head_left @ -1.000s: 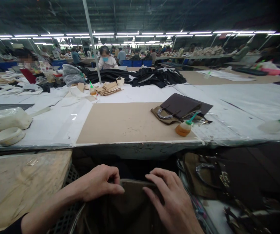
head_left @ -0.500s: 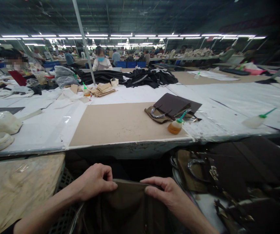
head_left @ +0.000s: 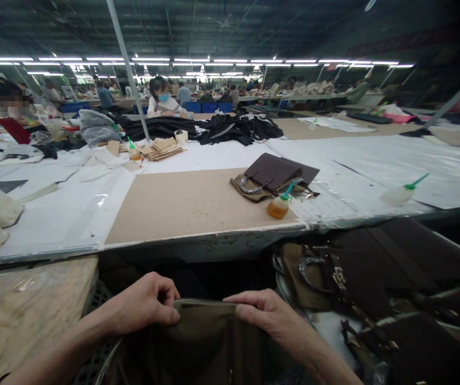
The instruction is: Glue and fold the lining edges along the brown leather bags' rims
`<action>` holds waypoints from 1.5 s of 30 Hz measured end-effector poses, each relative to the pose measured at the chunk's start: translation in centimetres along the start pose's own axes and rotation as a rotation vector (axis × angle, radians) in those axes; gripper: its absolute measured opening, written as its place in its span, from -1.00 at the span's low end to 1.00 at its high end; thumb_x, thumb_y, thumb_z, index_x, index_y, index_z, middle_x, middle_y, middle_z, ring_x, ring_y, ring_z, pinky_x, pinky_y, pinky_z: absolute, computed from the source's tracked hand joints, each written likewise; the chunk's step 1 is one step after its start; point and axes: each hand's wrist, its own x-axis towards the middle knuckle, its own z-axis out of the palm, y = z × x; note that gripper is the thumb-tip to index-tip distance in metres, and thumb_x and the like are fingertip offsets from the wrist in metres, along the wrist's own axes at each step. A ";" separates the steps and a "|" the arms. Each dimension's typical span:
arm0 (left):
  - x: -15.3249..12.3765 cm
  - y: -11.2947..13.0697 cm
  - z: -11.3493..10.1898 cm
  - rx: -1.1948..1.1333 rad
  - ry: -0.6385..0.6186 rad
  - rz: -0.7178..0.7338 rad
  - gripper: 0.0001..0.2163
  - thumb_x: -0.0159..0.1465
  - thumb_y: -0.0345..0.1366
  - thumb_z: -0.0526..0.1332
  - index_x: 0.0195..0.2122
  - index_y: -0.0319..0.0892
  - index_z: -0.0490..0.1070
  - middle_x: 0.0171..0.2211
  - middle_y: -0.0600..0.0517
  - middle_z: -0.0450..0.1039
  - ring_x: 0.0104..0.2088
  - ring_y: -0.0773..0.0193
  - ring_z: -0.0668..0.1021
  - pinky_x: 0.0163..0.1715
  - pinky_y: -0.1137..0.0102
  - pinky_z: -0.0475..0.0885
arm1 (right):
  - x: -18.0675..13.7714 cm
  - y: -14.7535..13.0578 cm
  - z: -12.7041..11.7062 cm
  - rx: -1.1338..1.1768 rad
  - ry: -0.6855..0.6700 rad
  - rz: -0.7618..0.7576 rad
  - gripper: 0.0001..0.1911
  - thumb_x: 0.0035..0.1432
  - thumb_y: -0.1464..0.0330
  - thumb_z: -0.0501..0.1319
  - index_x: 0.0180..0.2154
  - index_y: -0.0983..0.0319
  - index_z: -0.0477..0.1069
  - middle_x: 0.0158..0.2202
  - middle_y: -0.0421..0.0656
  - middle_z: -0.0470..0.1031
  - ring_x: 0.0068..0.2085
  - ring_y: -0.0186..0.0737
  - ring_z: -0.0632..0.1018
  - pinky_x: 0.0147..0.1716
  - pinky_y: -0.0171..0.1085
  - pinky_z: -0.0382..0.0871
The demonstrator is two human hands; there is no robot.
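Note:
At the bottom centre, a dark olive-brown fabric bag [head_left: 198, 342] hangs between my hands, with its top edge pulled fairly straight. My left hand [head_left: 150, 302] pinches that edge between thumb and curled fingers at its left end. Farther right along the same edge, my right hand [head_left: 260, 310] grips it, thumb on the near side and fingers stretched along the far side. A vertical zip or seam line shows on the bag below my right hand. The bag's lower part runs out of the frame in shadow.
Dark brown handbags [head_left: 374, 267] with wrapped handles are heaped at right. On the worktable [head_left: 166, 208] ahead lie another brown bag [head_left: 272, 174] and a green-tipped bottle of amber liquid [head_left: 278, 207]. A tan-covered surface [head_left: 29, 310] is at left. A masked person [head_left: 166, 99] works beyond black fabric [head_left: 238, 128].
The view has shifted slightly, so the table and its things sit a little farther left. Both hands keep their hold on the bag's edge.

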 end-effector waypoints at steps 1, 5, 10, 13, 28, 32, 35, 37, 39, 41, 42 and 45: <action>-0.1 0.0 0.0 -0.005 -0.011 0.004 -0.79 0.02 -0.25 0.33 -0.58 -0.21 0.33 -0.24 0.00 0.55 -0.30 0.18 0.52 -0.35 0.41 0.32 | 0.0 0.1 0.0 0.002 -0.006 0.000 -0.54 0.15 0.09 0.31 -0.01 0.23 0.57 -0.11 -0.10 0.65 -0.07 -0.02 0.59 -0.04 -0.16 0.40; -0.3 0.0 0.1 -0.010 -0.035 0.022 -0.78 0.02 -0.29 0.33 -0.60 -0.21 0.29 -0.22 0.03 0.56 -0.27 0.17 0.53 -0.31 0.40 0.33 | 0.2 0.0 0.0 0.044 -0.039 0.005 -0.54 0.14 0.11 0.32 -0.01 0.25 0.57 -0.12 -0.09 0.65 -0.10 -0.03 0.60 -0.06 -0.17 0.41; -0.1 -0.5 0.4 0.000 -0.030 0.036 -0.80 0.00 -0.33 0.30 -0.62 -0.21 0.26 -0.23 0.03 0.55 -0.27 0.17 0.54 -0.31 0.41 0.34 | 0.6 -0.2 0.3 -0.013 -0.024 -0.011 -0.59 0.13 0.13 0.32 -0.07 0.25 0.60 -0.16 -0.10 0.67 -0.16 -0.05 0.61 -0.13 -0.19 0.41; 0.0 -0.6 0.5 0.005 -0.028 0.033 -0.81 0.00 -0.34 0.29 -0.63 -0.21 0.27 -0.23 0.04 0.55 -0.27 0.18 0.54 -0.33 0.41 0.33 | 0.7 -0.1 0.6 -0.096 0.036 -0.024 -0.63 0.14 0.17 0.31 -0.10 0.24 0.62 -0.23 -0.11 0.68 -0.23 -0.09 0.61 -0.21 -0.23 0.39; 0.6 -1.5 0.1 0.022 0.057 0.006 -0.80 -0.02 -0.24 0.37 -0.57 -0.21 0.38 -0.22 0.02 0.56 -0.28 0.18 0.53 -0.30 0.41 0.33 | 0.6 0.8 2.3 -0.225 0.214 -0.098 -0.71 0.19 0.18 0.26 -0.18 0.20 0.64 -0.27 -0.16 0.67 -0.19 -0.08 0.59 -0.21 -0.29 0.38; 0.5 -1.8 0.1 0.014 0.106 -0.053 -0.74 0.00 -0.13 0.39 -0.50 -0.22 0.45 -0.42 0.06 0.50 -0.43 0.27 0.45 -0.45 0.45 0.26 | 0.4 1.3 2.2 -0.236 0.203 -0.085 -0.68 0.19 0.12 0.25 -0.16 0.16 0.63 -0.24 -0.18 0.67 -0.16 -0.06 0.59 -0.18 -0.28 0.39; 0.1 -1.6 0.2 0.067 0.151 -0.082 -0.73 0.02 -0.10 0.38 -0.47 -0.23 0.48 -0.55 0.12 0.40 -0.49 0.32 0.38 -0.54 0.47 0.17 | 0.4 1.5 2.2 -0.252 0.201 -0.081 -0.67 0.18 0.10 0.25 -0.14 0.14 0.62 -0.24 -0.19 0.66 -0.15 -0.06 0.59 -0.17 -0.29 0.38; -0.1 -1.4 0.2 0.103 0.167 -0.081 -0.73 0.03 -0.10 0.38 -0.47 -0.23 0.49 -0.57 0.13 0.37 -0.50 0.33 0.37 -0.56 0.48 0.15 | 0.4 1.6 2.1 -0.253 0.198 -0.080 -0.66 0.19 0.09 0.25 -0.13 0.12 0.62 -0.24 -0.20 0.66 -0.16 -0.07 0.59 -0.17 -0.29 0.39; -0.3 -1.3 0.2 0.118 0.171 -0.058 -0.74 0.03 -0.11 0.38 -0.47 -0.23 0.49 -0.57 0.13 0.39 -0.49 0.34 0.38 -0.57 0.49 0.15 | 0.4 1.7 2.1 -0.255 0.198 -0.081 -0.66 0.19 0.08 0.24 -0.13 0.12 0.62 -0.23 -0.20 0.66 -0.16 -0.07 0.59 -0.17 -0.29 0.39; -0.4 -1.2 0.2 0.123 0.171 -0.022 -0.75 0.04 -0.13 0.37 -0.47 -0.23 0.48 -0.55 0.13 0.40 -0.49 0.34 0.38 -0.56 0.50 0.16 | 0.4 1.8 2.0 -0.254 0.201 -0.076 -0.65 0.19 0.07 0.25 -0.13 0.13 0.62 -0.24 -0.19 0.66 -0.16 -0.07 0.59 -0.17 -0.29 0.38; -0.4 -1.2 0.2 0.122 0.175 -0.001 -0.76 0.06 -0.14 0.37 -0.47 -0.22 0.48 -0.54 0.13 0.42 -0.48 0.34 0.39 -0.56 0.50 0.17 | 0.4 1.9 1.9 -0.248 0.204 -0.073 -0.64 0.19 0.07 0.25 -0.12 0.13 0.62 -0.24 -0.19 0.66 -0.16 -0.07 0.58 -0.18 -0.29 0.38; -0.4 -1.1 0.4 0.108 0.186 0.064 -0.80 0.10 -0.18 0.34 -0.49 -0.22 0.45 -0.48 0.10 0.49 -0.46 0.33 0.44 -0.52 0.50 0.22 | 0.4 2.2 1.7 -0.227 0.199 -0.065 -0.63 0.19 0.06 0.25 -0.12 0.13 0.62 -0.24 -0.19 0.66 -0.17 -0.08 0.59 -0.19 -0.30 0.39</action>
